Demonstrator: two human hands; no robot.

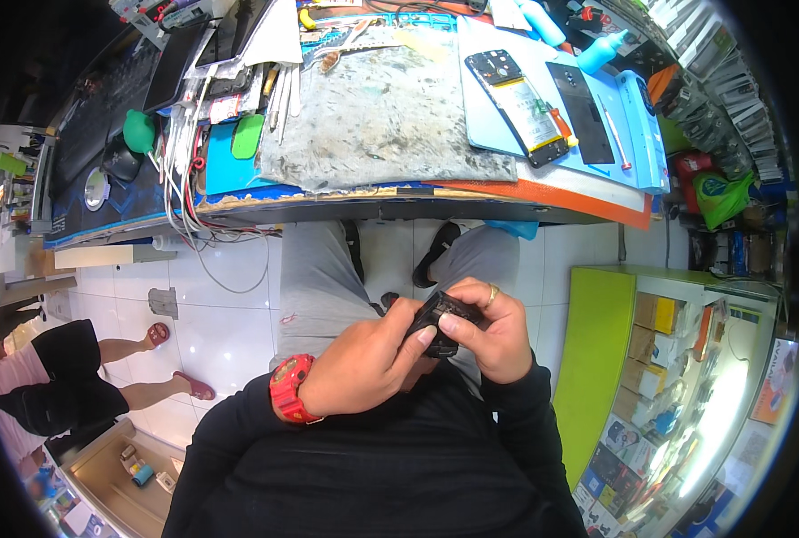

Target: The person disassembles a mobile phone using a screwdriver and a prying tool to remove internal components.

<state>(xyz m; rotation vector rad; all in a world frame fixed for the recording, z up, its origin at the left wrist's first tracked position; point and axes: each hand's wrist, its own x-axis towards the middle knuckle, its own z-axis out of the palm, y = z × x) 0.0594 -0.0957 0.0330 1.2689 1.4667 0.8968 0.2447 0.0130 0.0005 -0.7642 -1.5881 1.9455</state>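
My left hand, with a red watch on its wrist, is closed on one side of a small black object. From the other side my right hand, which wears a ring, grips the same object. Both thumbs press on its face. The object is dark and blocky, held above my lap close to my body. My fingers hide much of it, so its exact kind does not show. On the bench ahead lies an opened phone with its battery exposed. Beside that phone rests a flat black panel.
A stained grey mat covers the bench's middle. At the left are cables, a green air blower and a mouse. A thin screwdriver lies at the right. A green-sided display case stands right; another person is at left.
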